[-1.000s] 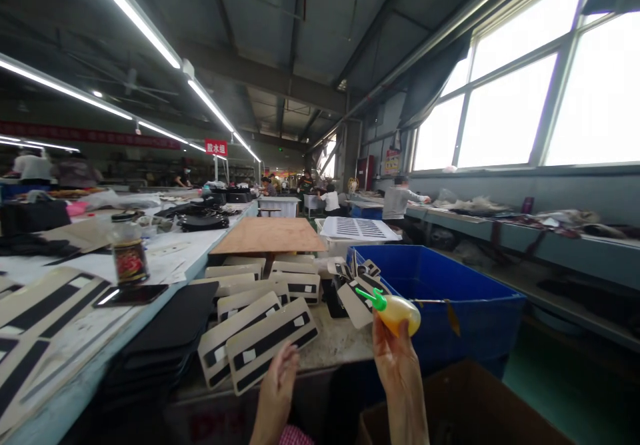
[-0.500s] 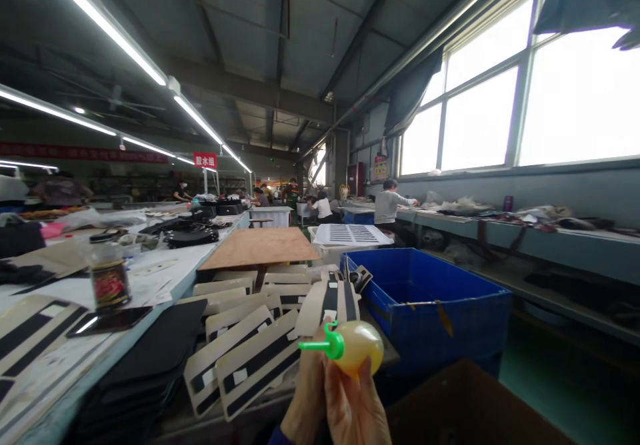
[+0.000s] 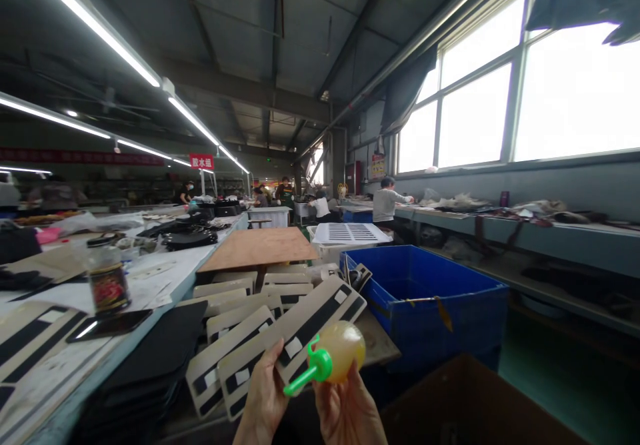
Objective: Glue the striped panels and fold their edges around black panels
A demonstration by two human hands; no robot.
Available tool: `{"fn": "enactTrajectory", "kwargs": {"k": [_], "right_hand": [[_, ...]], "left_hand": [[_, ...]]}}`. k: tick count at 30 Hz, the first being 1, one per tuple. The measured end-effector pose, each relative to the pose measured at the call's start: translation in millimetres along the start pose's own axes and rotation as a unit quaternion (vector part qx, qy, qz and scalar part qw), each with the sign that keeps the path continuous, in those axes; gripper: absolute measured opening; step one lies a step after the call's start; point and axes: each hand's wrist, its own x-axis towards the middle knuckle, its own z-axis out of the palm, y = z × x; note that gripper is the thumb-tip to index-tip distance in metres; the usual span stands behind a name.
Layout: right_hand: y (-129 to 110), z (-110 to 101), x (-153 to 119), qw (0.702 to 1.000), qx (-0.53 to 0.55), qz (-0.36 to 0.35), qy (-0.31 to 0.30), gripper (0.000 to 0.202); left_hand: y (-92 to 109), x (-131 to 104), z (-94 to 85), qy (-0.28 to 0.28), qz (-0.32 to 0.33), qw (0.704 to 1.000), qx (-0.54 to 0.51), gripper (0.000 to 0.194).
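My right hand [image 3: 350,410] grips a rounded squeeze bottle [image 3: 346,346] with yellowish liquid inside and a green spout pointing down to the left. Pinched at its lower left end by my left hand [image 3: 264,392] is a beige panel [image 3: 320,315], which carries black strips and small white patches. The bottle is in front of this panel and hides part of its lower edge; whether the two touch I cannot tell. Several similar beige panels [image 3: 227,348] lie overlapping just left of and beyond my hands.
Left, a stack of black sheets [image 3: 145,358] lies beside a white-topped table [image 3: 170,268] with a jar [image 3: 109,278] and a phone [image 3: 109,325]. A blue bin [image 3: 445,325] stands right, above a brown box [image 3: 465,398]. Beyond are a brown board [image 3: 257,245] and co-workers, one in grey [image 3: 385,205].
My left hand has come out to the left, lifting and tilting the panel into view. My right hand has moved slightly left and down, and the bottle's spout has tipped downward.
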Motion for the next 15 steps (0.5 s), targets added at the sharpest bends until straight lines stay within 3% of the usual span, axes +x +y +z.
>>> {"fn": "enactTrajectory", "kwargs": {"k": [3,6,11,15], "right_hand": [[-4.0,-1.7,0.0,0.995,-0.041,-0.093,0.022,0.039],[-4.7,2.8,-0.1,0.984,-0.08,-0.147,0.058,0.04],[-4.1,11.0,-7.3,0.953,-0.176,-0.235,0.078,0.067],[-5.7,17.9,-24.2,0.905,-0.263,-0.324,0.076,0.081]], "left_hand": [[-7.1,-10.1,-12.9,-0.009,-0.067,0.996,-0.056,0.014],[-13.7,-24.3,-12.5,-0.029,-0.098,0.991,-0.091,0.024],[-5.1,-46.4,5.6,-0.063,-0.055,0.992,-0.093,0.061],[10.4,-62.2,15.4,-0.072,-0.001,0.996,-0.049,0.056]]}}
